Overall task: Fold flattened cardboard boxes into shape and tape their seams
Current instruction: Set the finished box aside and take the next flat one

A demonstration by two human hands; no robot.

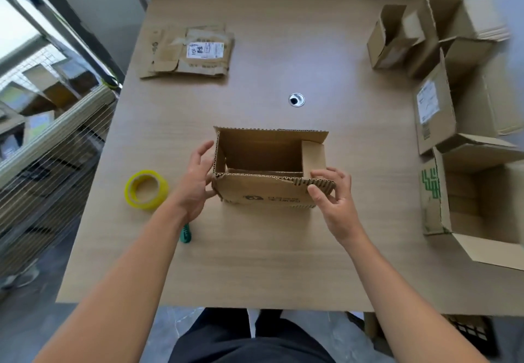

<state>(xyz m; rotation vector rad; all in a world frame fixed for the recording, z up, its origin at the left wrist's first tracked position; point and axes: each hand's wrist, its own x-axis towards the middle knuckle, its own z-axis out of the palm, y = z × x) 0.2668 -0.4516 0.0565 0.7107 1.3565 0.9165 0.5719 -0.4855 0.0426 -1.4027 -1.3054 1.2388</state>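
Your cardboard box [263,192] stands upright in the middle of the desk [255,263], a little toward the near edge, with its top open. A short flap is turned inward at its right end.

Your left hand [195,181] lies against the box's left wall. The fingers are loose and spread, not curled round anything, and the thumb rests low at the near left corner.

Your right hand [337,206] grips the right end of the near wall at its top edge. The thumb presses the outer face and the fingers [326,174] hook over the corrugated rim, so that hand pinches the box.

A yellow tape roll [131,189] lies flat on the desk, just beside your left wrist and toward the left edge. A green-handled tool [185,235] pokes out from under your left forearm; what kind it is cannot be told.

A stack of flattened boxes [187,53], one carrying a white label, sits near the far left corner. Several shaped boxes [397,42] with flaps up crowd the right edge, from the far corner down toward you. A round cable hole [296,99] is in the desk just beyond the box you hold.
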